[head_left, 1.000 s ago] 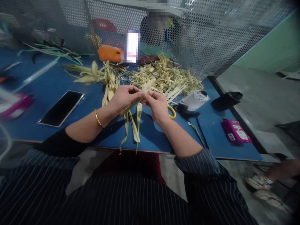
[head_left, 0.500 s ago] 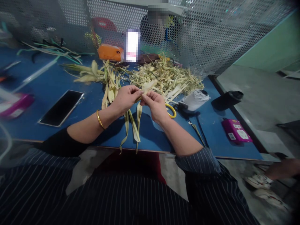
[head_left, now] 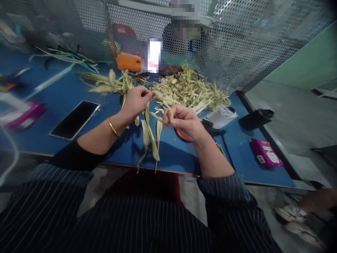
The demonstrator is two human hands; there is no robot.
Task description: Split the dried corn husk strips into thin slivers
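Note:
My left hand (head_left: 136, 102) pinches pale, dried husk strips between thumb and fingertips, above the middle of the table. Long strips of the same husk (head_left: 153, 142) hang below it toward the table's front edge. To its right, my right hand (head_left: 185, 120) is closed on a strip of husk that runs toward my left hand. A red ring-shaped handle (head_left: 182, 135) shows partly from under my right hand. Just beyond the hands lies a heap of shredded husk (head_left: 189, 89). Whole husk leaves (head_left: 105, 84) lie behind my left hand.
On the blue table (head_left: 105, 154) lie a black phone (head_left: 75, 120) at left and a white thread bundle (head_left: 222, 116) at right. Farther right are a dark roll (head_left: 256, 118) and a magenta pack (head_left: 266, 153). A perforated metal screen (head_left: 137, 21) stands behind.
My hands have moved apart, the right one toward me and to the right, with husk stretched between them. The red handle now shows; the yellow ring is out of sight.

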